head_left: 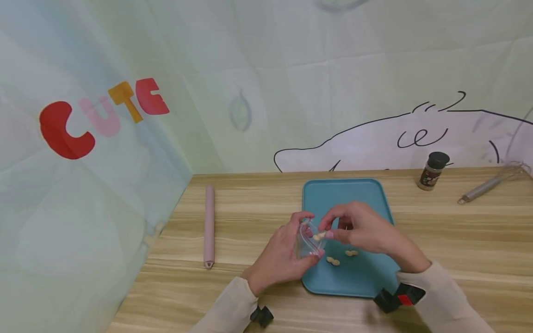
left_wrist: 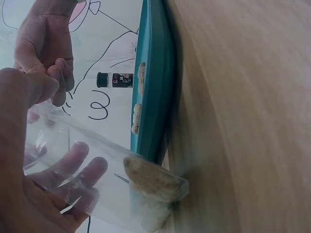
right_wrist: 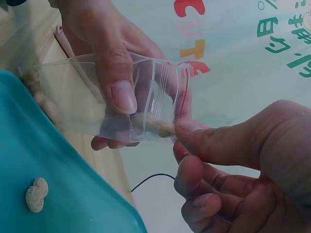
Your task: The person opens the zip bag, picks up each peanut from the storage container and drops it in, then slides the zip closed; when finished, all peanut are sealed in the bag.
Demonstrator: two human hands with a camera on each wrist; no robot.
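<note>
My left hand [head_left: 287, 252] grips a clear zip bag [right_wrist: 77, 97], thumb on one side and fingers on the other, its mouth spread apart. Peanuts in their shells [left_wrist: 150, 182] lie at the bag's bottom in the left wrist view. My right hand [head_left: 366, 229] pinches a peanut [head_left: 319, 236] between thumb and finger at the bag's mouth; in the right wrist view this peanut [right_wrist: 160, 127] is partly inside. Below the hands, two more peanuts, one nearer [head_left: 333, 261] and one farther right [head_left: 351, 253], rest on a blue tray [head_left: 345, 282].
A pink rolling-pin-like rod [head_left: 209, 226] lies left on the wooden table [head_left: 175, 286]. Behind the tray to the right stands a black-capped seasoning jar [head_left: 433, 171], with a whisk [head_left: 487, 187] beside it. A printed cloth [head_left: 250, 92] hangs behind and at the left.
</note>
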